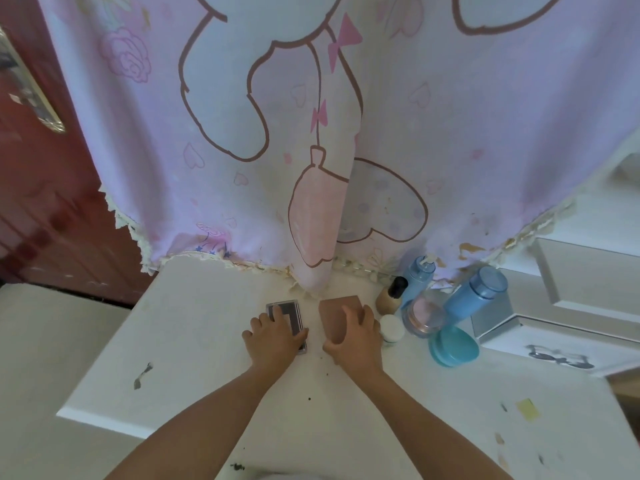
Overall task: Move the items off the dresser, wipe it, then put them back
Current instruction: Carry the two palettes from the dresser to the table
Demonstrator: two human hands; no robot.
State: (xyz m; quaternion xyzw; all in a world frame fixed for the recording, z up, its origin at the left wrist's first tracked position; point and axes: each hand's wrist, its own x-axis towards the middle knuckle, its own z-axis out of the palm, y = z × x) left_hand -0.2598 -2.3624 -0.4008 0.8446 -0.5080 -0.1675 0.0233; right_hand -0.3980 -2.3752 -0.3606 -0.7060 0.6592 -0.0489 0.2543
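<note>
On the white dresser top (194, 358) my left hand (273, 336) lies over a flat dark compact case (292, 311), fingers curled round its edges. My right hand (353, 337) rests on a flat pinkish-brown case (334, 311) just to its right, fingers wrapped on its sides. Both cases sit on the surface near the back. Right of my right hand stand a small white jar (392, 328), a beige foundation bottle with a black cap (389, 296), a pink-lidded glass jar (424, 317), a blue pump bottle (420, 270), a tall blue bottle (476, 294) and a teal round jar (453, 346).
A pink cartoon-print cloth (311, 133) hangs over the back of the dresser, its fringe touching the top. A red-brown door (41, 202) is at the left. A white drawer unit with a bow handle (561, 355) stands at the right. Dark specks and a yellow scrap (527, 408) lie on the surface.
</note>
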